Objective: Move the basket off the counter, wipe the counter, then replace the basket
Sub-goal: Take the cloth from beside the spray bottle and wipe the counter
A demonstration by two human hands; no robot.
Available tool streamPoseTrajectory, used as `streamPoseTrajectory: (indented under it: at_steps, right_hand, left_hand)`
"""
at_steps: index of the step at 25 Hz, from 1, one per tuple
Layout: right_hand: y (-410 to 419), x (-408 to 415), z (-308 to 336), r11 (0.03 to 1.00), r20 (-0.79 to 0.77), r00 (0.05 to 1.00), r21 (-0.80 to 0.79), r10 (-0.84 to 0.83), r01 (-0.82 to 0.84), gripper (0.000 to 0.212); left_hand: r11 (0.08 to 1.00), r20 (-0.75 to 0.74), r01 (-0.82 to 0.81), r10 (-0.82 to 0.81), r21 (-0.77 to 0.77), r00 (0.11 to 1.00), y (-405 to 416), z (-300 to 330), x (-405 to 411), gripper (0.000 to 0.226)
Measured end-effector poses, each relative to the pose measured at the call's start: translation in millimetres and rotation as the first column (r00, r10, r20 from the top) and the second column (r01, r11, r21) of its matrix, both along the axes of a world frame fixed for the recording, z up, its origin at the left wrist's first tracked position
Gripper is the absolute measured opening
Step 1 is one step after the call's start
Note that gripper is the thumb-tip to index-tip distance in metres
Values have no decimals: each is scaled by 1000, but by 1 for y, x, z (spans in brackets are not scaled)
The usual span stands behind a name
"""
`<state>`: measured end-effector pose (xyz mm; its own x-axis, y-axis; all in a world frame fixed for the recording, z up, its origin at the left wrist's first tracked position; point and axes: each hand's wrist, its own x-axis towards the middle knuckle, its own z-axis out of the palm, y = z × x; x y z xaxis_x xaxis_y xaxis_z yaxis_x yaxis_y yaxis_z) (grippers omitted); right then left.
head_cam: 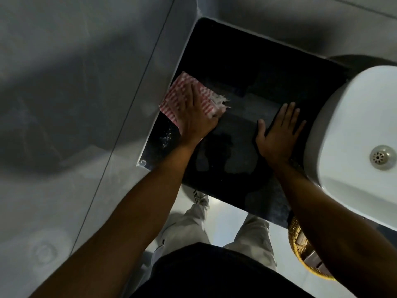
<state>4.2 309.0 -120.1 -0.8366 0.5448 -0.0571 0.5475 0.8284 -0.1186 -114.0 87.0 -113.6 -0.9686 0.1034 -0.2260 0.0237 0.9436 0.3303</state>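
At the counter's left edge: left hand (194,114) flat on the cloth (182,97), fingers together, palm pressing down rather than gripping; likely placed to drive the wipe along the wall side.
Right hand (278,134): fingers apart, flat on bare counter (247,61) just beside the sink (352,134); holding nothing, probably bracing the lean.
Basket (300,252): off the counter, low at right below the front edge, partly hidden by the right forearm; whether on floor or shelf, cannot tell.
Cloth: thin woven, red-and-white check, frayed fringe on one edge, overhanging the counter's left side.
Counter: dark, polished stone look, faint damp patches and bright specks near the left edge.
Sink: white, glossy, rounded corners, metal drain (383,157).
Basket material: yellow woven, curved rim.
Stage: wiping underway, by the look; replacing the basket not yet done.
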Motion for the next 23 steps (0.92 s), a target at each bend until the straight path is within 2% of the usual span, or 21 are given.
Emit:
streamPoseTrajectory:
  at_steps: [4, 8, 10, 17, 20, 23]
  right_hand:
    - [-1, 0, 1, 1000, -4, 1000, 18, 10, -10, 85]
    - [-1, 0, 0, 1000, -3, 1000, 27, 12, -12, 86]
    - [-1, 0, 0, 1000, 5, 1000, 13, 15, -15, 86]
    - [1, -1, 1, 1000, 22, 1000, -9, 12, -11, 87]
    - [0, 2, 0, 1000, 21, 1000, 2, 8, -8, 88]
    - [1, 1, 3, 1000, 13, 1000, -22, 18, -18, 88]
  left_hand:
    - [994, -19, -95, 95, -58, 995, -34, 3, 38, 123]
    - [985, -50, -132, 127, -114, 991, -67, 4, 78, 93]
    - [977, -39, -171, 167, -128, 985, -77, 5, 95, 86]
    - [896, -3, -413, 418, -162, 909, -74, 9, 123, 89]
    - [842, -1, -477, 492, -253, 870, -62, 5, 136, 88]
    - [819, -12, -534, 544, -208, 839, -46, -1, 151, 83]
